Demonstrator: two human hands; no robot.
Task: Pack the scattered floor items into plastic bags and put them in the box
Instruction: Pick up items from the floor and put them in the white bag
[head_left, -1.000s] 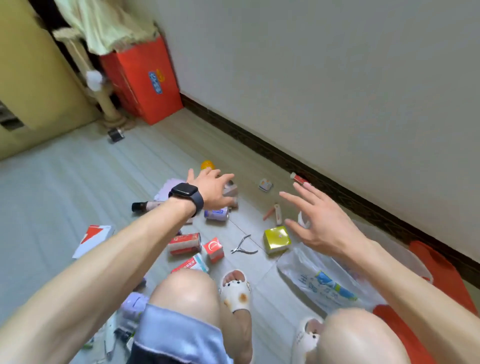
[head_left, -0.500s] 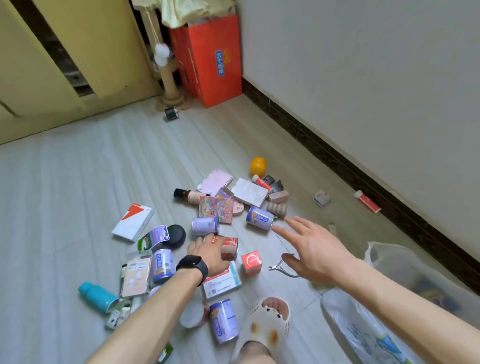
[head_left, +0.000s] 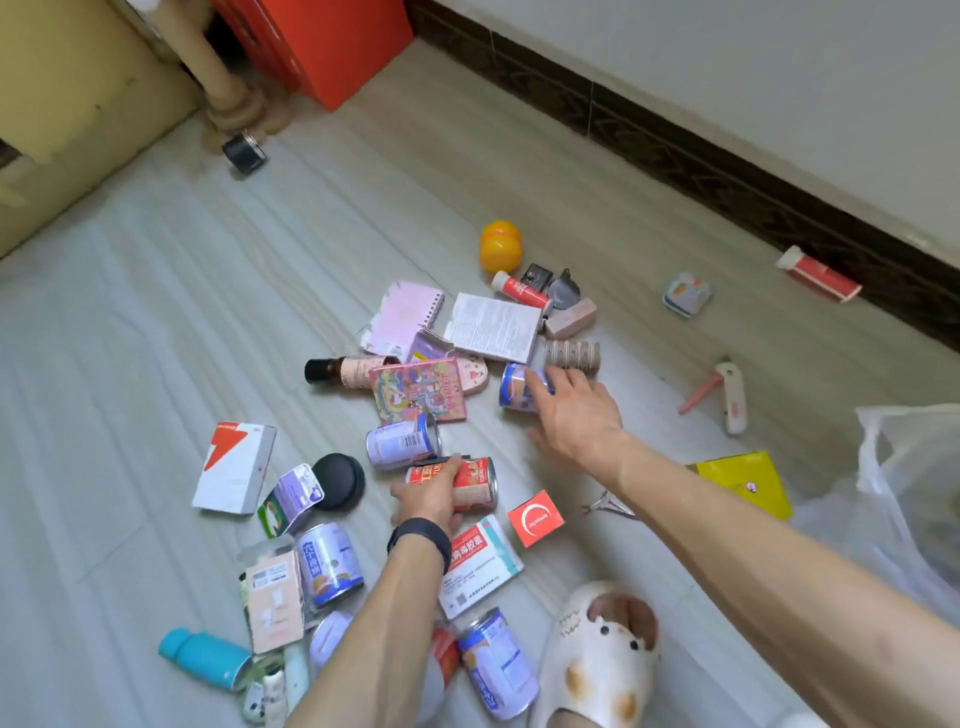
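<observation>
Left grip is curled round the red can, which lies on its side in the middle of the floor, just beside another can. Right grip is spread, with its fingertips laid on a purple can further out; I cannot tell whether they have begun to wrap it.

My worries, from here:

- Both cans are round and lie on their sides. If I press down on the purple can before I close round it, I expect it to roll away toward the wall.
- My hold on the red can looks to be from one side and above. A quick lift could let it slip and drop onto the cartons below my wrist.
- The bag sits slack at the right edge of the floor, and neither grip holds its mouth. With both full, I would have to drop the cans in blind, and they could miss or fold the mouth flat.
- The nippers lie under my right forearm, near the bag. Dragging the arm back could sweep them along, and their points could tear thin plastic.
</observation>
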